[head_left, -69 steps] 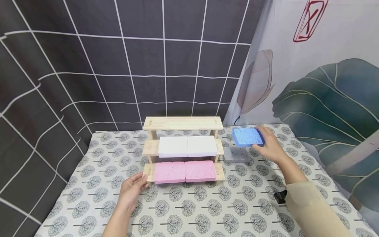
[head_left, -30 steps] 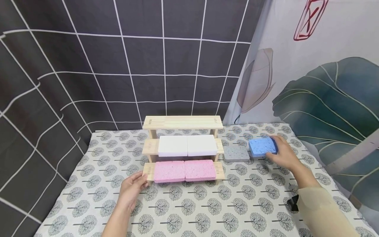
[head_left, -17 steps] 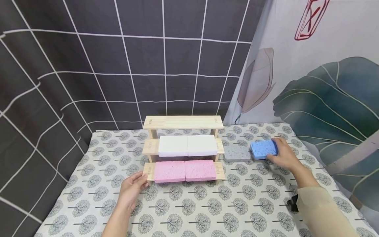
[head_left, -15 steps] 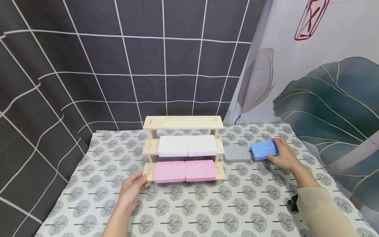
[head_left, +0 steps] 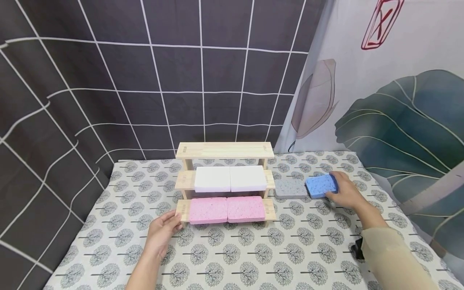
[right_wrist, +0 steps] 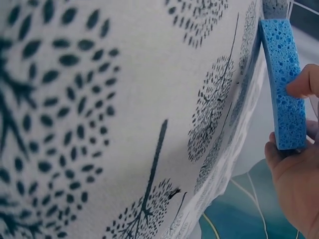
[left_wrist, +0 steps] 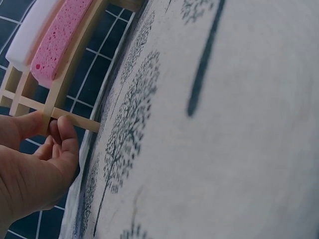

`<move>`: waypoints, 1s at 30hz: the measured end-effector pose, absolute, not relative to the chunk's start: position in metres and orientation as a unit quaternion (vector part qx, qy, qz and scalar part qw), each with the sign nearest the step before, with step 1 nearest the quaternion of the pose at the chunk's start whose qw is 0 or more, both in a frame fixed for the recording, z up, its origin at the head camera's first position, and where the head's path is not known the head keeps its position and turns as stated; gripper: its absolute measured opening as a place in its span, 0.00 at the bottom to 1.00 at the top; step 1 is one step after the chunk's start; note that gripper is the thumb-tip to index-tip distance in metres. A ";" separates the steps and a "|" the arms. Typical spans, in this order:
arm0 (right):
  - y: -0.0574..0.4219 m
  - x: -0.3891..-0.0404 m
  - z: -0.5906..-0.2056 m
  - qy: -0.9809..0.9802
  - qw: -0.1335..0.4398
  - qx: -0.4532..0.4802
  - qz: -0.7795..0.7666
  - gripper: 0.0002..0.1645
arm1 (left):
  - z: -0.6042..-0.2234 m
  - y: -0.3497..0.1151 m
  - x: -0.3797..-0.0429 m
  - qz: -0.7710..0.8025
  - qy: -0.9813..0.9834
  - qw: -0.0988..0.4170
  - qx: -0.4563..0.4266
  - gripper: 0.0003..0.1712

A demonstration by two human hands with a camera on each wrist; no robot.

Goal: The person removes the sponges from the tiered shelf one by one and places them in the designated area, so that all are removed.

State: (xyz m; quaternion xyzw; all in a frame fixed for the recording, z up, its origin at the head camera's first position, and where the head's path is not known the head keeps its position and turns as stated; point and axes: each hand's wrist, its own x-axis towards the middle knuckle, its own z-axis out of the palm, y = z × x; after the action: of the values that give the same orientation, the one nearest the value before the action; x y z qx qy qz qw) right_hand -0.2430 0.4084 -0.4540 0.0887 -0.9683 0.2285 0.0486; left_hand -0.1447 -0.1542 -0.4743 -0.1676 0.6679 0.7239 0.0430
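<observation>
My right hand [head_left: 345,190] holds a blue sponge [head_left: 320,185] by its right end, thumb in front and fingers behind. In the right wrist view the thumb presses on the long edge of the blue sponge [right_wrist: 283,84]. Just left of it lies a grey sponge [head_left: 291,189] on the cloth. At the lower left end of a three-tier wooden rack [head_left: 224,150], my left hand [head_left: 161,233] pinches the end of the bottom shelf between thumb and fingers. Two pink sponges [head_left: 227,210] fill most of that bottom shelf, and two white sponges [head_left: 230,179] sit side by side on the middle one.
A tree-patterned cloth [head_left: 224,257] covers the table. Behind it hangs a dark curtain [head_left: 177,68] with a white grid, and at the right a pale curtain [head_left: 362,92] printed with leaves. The rack's top shelf is bare.
The right hand has moved the blue sponge from above the grey sponge to its right side, and lower toward the cloth. The left hand has kept its place on the rack.
</observation>
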 end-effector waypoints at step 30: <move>0.381 -0.229 -0.440 -0.932 0.158 0.124 0.302 0.38 | -0.474 -0.155 -0.145 0.719 0.672 0.046 -0.170 0.27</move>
State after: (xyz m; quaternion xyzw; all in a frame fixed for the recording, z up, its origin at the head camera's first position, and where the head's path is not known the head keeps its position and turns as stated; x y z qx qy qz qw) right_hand -0.2286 0.3807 -0.4403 0.1237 -0.9319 0.3019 0.1583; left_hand -0.1449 -0.1552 -0.4742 -0.1704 0.6717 0.7195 0.0465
